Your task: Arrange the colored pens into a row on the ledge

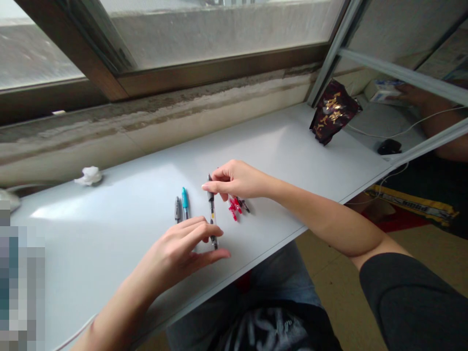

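Fingers [193,231] of the L hand [171,251] and the R hand [237,180] are closed on one black-and-clear pen [212,217], above a white desktop [109,243]; contact w/ the desktop can't be told. Upper end is pinched by R thumb & index, lower end by L fingertips & thumb. Long axis runs away from the body, tilted slightly; tip end can't be told. Just left, a teal pen [185,202] and a grey pen [177,209] lie roughly parallel. Just right, red plastic pieces [234,208] lie near the R hand.
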Demonstrator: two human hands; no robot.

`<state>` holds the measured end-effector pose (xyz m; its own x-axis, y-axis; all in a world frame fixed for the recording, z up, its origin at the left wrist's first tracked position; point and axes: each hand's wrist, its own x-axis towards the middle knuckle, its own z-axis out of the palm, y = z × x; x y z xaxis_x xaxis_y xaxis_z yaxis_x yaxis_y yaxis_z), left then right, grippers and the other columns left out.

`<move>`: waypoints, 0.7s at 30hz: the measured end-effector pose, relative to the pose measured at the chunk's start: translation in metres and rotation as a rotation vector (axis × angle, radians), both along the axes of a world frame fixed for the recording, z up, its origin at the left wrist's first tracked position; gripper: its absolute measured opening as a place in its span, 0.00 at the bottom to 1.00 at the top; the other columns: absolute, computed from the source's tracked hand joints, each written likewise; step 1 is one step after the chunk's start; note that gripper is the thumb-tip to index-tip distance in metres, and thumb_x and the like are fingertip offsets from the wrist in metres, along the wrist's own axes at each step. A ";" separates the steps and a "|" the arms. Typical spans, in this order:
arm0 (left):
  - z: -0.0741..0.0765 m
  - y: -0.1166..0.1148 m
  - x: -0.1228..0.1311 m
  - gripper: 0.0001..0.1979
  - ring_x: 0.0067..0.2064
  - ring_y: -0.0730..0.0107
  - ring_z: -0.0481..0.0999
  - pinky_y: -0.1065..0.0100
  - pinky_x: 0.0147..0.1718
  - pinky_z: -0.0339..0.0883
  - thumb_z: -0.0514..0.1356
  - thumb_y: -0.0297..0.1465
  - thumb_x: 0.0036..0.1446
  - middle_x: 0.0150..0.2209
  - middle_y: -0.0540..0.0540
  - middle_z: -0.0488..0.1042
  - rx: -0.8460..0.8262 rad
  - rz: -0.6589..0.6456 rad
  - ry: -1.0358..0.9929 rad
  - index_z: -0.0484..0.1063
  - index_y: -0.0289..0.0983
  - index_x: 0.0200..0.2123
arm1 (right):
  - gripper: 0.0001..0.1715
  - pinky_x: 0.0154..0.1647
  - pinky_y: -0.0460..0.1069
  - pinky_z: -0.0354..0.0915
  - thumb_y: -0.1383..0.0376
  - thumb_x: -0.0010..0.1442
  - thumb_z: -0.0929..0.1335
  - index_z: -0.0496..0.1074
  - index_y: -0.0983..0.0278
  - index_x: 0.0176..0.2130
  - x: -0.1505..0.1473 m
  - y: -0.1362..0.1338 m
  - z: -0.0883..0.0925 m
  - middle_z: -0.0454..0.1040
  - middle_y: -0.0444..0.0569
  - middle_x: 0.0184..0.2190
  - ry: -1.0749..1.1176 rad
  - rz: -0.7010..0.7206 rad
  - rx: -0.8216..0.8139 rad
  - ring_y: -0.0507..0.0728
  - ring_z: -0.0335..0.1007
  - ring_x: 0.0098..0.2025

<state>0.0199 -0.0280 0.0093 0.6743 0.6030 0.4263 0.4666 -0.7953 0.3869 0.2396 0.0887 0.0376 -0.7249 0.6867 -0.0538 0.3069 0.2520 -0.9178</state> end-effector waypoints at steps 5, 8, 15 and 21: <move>-0.001 0.000 -0.001 0.06 0.30 0.71 0.75 0.70 0.33 0.69 0.65 0.33 0.73 0.30 0.52 0.74 -0.009 0.019 -0.010 0.71 0.39 0.46 | 0.24 0.27 0.46 0.55 0.57 0.70 0.72 0.71 0.66 0.26 0.000 0.000 0.002 0.73 0.41 0.21 -0.010 -0.023 0.007 0.46 0.60 0.21; -0.001 0.000 0.000 0.07 0.32 0.69 0.77 0.70 0.34 0.70 0.66 0.34 0.72 0.31 0.50 0.75 -0.006 0.010 -0.037 0.71 0.39 0.46 | 0.24 0.27 0.46 0.55 0.56 0.70 0.72 0.71 0.66 0.26 0.000 0.000 0.001 0.74 0.42 0.22 -0.006 -0.015 -0.002 0.47 0.61 0.22; 0.000 0.002 0.003 0.06 0.30 0.70 0.74 0.70 0.31 0.68 0.66 0.34 0.72 0.29 0.52 0.73 -0.046 -0.017 -0.043 0.72 0.39 0.43 | 0.23 0.28 0.46 0.56 0.57 0.69 0.73 0.70 0.65 0.26 -0.003 -0.001 -0.002 0.75 0.42 0.23 -0.042 -0.001 -0.019 0.47 0.61 0.22; 0.002 0.004 0.004 0.05 0.31 0.70 0.74 0.70 0.31 0.68 0.64 0.33 0.73 0.31 0.51 0.74 -0.004 0.005 -0.006 0.72 0.39 0.43 | 0.23 0.30 0.46 0.58 0.56 0.70 0.73 0.70 0.66 0.28 -0.002 -0.001 -0.002 0.77 0.43 0.25 -0.015 -0.010 0.000 0.48 0.64 0.24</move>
